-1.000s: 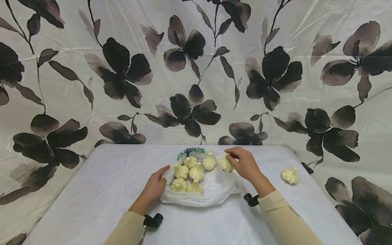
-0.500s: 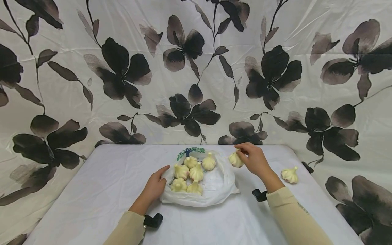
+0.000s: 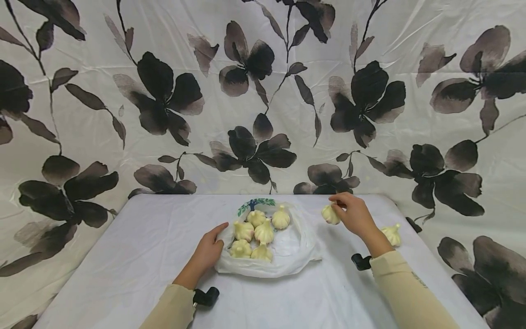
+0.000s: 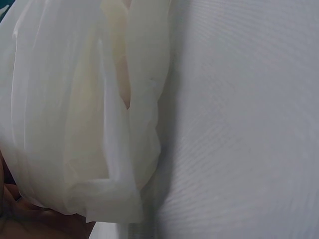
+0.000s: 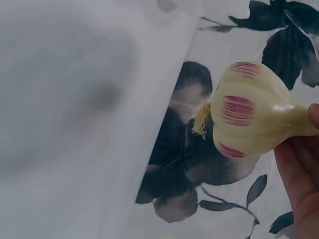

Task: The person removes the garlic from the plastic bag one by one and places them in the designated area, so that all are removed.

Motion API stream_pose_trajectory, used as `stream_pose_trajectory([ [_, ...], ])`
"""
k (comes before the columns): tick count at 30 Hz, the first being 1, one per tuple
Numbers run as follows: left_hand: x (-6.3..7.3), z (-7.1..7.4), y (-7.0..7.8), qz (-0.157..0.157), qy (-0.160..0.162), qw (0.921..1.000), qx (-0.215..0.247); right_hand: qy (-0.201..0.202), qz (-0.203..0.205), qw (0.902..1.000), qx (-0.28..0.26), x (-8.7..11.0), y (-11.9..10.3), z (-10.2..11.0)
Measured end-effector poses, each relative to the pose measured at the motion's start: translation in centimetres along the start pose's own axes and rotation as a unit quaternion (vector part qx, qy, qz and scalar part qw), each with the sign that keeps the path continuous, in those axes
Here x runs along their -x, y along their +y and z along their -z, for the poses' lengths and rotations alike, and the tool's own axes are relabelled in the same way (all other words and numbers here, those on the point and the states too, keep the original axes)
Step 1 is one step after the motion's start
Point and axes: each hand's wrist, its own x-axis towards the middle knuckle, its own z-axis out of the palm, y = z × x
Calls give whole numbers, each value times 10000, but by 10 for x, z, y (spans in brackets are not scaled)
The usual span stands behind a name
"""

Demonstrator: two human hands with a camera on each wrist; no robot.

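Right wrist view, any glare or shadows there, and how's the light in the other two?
Right wrist: small highlight on the garlic, soft dark shadow on the table; left wrist: dim, shadow along the edge of the bag; head: brighter, fairly even.

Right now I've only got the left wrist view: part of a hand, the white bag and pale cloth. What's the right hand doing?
Observer: In the right wrist view, the right hand pinches a garlic bulb by its neck.
Operator: Good. I see pale shapes through the white bag. How many bulbs can you make out inside?
Observer: From the head view, six visible bulbs sit in it.
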Motion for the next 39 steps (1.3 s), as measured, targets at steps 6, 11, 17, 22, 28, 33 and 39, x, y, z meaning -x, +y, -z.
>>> stream_pose_trajectory([
  [6,0,0,1,-17,-15,10000,-18,-39,-171,9998,112,2,10,8],
  [11,1,1,3,-55,-9,10000,-16,-41,-342,9992,197,4,20,14],
  [17,0,0,2,-28,-2,10000,3,-64,-609,9977,289,6,32,20],
  [22,1,0,2,-2,-6,10000,14,-142,-770,9965,296,6,37,25],
  [28,1,0,1,12,-13,10000,-21,-38,-847,9959,310,6,46,28],
  [33,1,1,2,12,-24,10000,-12,-24,-1008,9944,328,8,53,29],
  [39,1,2,3,16,-52,10000,-16,39,-1098,9930,443,11,64,28],
])
